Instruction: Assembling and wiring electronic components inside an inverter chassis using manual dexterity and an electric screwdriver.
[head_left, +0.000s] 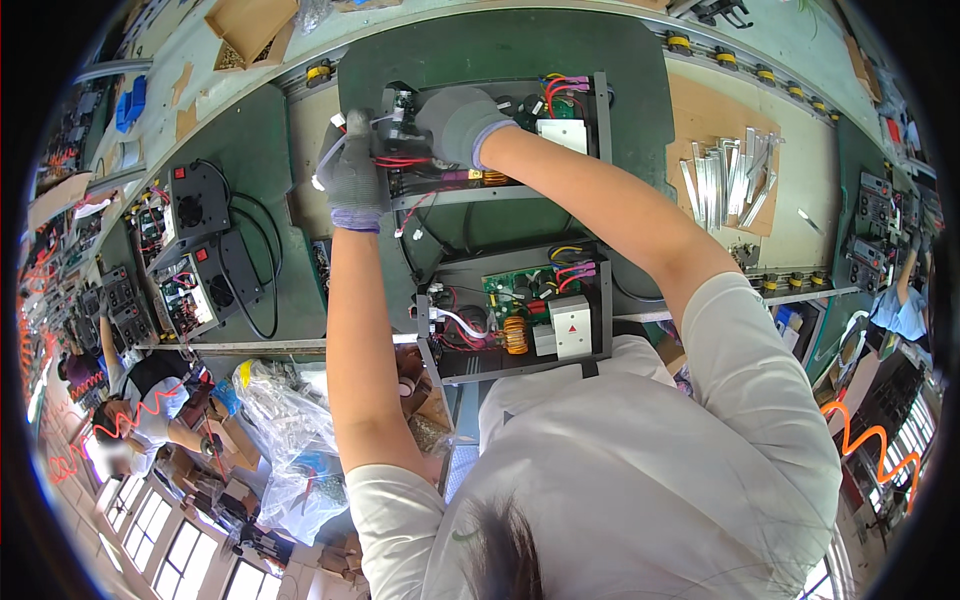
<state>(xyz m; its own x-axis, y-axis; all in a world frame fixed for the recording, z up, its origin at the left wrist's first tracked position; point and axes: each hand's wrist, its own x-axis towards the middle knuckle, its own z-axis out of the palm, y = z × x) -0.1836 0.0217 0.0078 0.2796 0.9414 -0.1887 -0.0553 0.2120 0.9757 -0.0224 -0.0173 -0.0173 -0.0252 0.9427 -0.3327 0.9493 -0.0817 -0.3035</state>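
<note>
Two open metal chassis with circuit boards lie on a dark green pallet (500, 50). The near chassis (520, 310) shows a green board, a copper coil and a white block. Both gloved hands are at the left end of the far chassis (570, 120). My left hand (355, 180), in a grey glove, grips a white cable (328, 160) at the chassis's left edge. My right hand (455, 120), also gloved, is curled over a black component (403, 122) with red wires (405, 160) running under it. The fingers hide what is beneath them.
Several flat metal strips (730, 175) lie on cardboard at the right. Black units with round fans (200, 215) and cables sit on the left pallet. A cardboard box (250, 25) is at the top. Plastic bags (285, 420) lie lower left, near a co-worker (140, 410).
</note>
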